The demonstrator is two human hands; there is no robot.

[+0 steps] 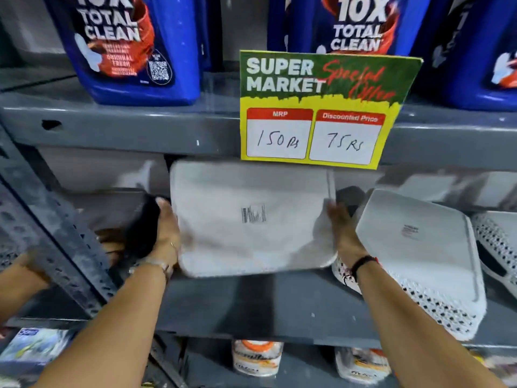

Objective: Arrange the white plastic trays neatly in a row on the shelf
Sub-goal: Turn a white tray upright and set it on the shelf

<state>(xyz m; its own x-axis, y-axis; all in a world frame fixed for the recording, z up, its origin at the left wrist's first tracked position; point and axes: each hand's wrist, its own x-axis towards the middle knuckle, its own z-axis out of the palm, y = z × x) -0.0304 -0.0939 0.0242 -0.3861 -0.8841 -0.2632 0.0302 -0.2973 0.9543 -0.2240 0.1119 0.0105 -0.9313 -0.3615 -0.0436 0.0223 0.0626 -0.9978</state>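
Grey metal shelf (251, 306) carries a white rectangular plastic tray (251, 219) stood on edge; left hand (166, 236) at nine o'clock and right hand (342, 231) at three o'clock clamp its sides, fingers pressed on it.

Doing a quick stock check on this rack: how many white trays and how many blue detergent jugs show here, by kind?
White trays: 3, one held, one tilted beside it, one cut off at the right edge.
Blue jugs: 3, at left, middle and right.
Total: 6.
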